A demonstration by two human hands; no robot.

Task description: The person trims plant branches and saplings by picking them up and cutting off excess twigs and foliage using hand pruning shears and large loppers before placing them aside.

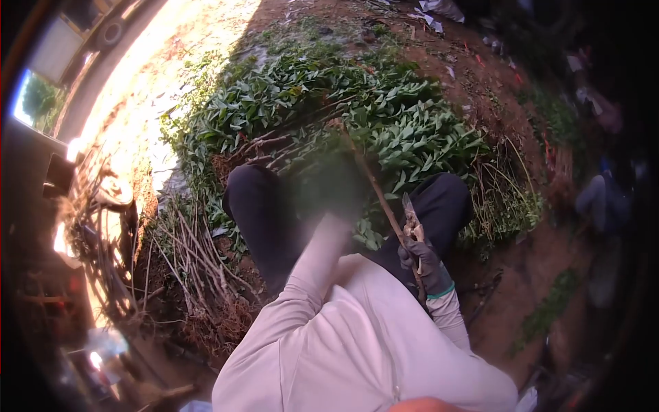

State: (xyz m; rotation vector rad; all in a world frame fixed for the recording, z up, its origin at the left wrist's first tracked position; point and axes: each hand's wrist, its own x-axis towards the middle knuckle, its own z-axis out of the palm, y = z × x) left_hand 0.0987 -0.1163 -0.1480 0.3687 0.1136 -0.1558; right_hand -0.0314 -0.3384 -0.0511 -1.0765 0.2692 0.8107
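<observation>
My right hand (424,264), in a dark glove with a teal cuff, is closed around pruning shears (412,218) and a long brown stem (374,182). The stem slants up and left from the hand, over the leaves between my knees. The shears' blade points up beside the stem. My left forearm (317,254) reaches forward between my legs. Its hand is lost in a dark green blur, so its fingers and anything in them cannot be made out. A wide pile of leafy green cuttings (419,130) lies in front of my knees.
Bare stems with roots (206,275) lie at the left, and more thin rooted stems (504,185) at the right. Scraps of white litter (429,20) lie on the brown soil (480,89) at the back. A blurred blue-grey shape (603,202) stands at the far right.
</observation>
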